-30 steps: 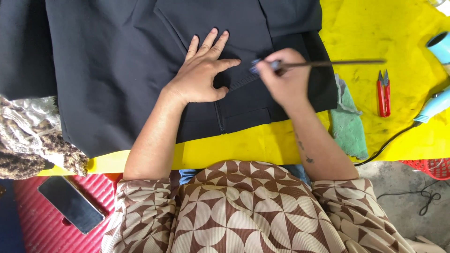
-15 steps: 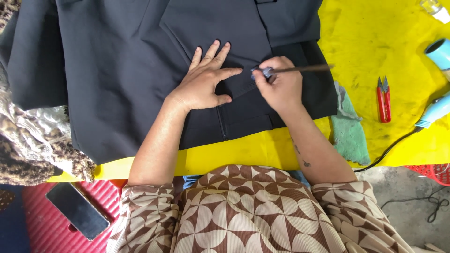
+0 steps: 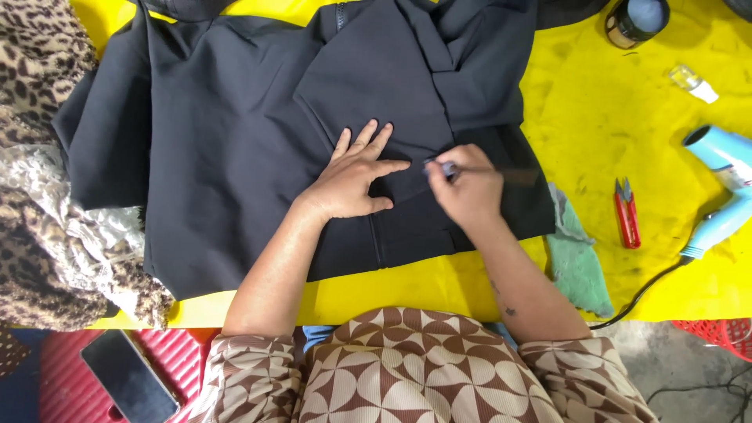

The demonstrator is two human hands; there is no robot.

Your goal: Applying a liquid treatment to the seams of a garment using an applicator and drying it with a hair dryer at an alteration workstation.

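Your left hand is lying flat, fingers open, on the dark garment; right hand is pinching a thin brush, long axis running left-right, tip pointing left.

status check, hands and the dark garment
Left hand flat on dark garment, pinning it. Right hand grips thin tool, tip on fabric. Nothing between the hands.

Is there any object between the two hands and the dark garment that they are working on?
Nothing visible. The left hand lies flat directly on the dark garment, and the right hand rests on it beside the left, holding a thin tool. The red snips and green cloth lie off to the right.
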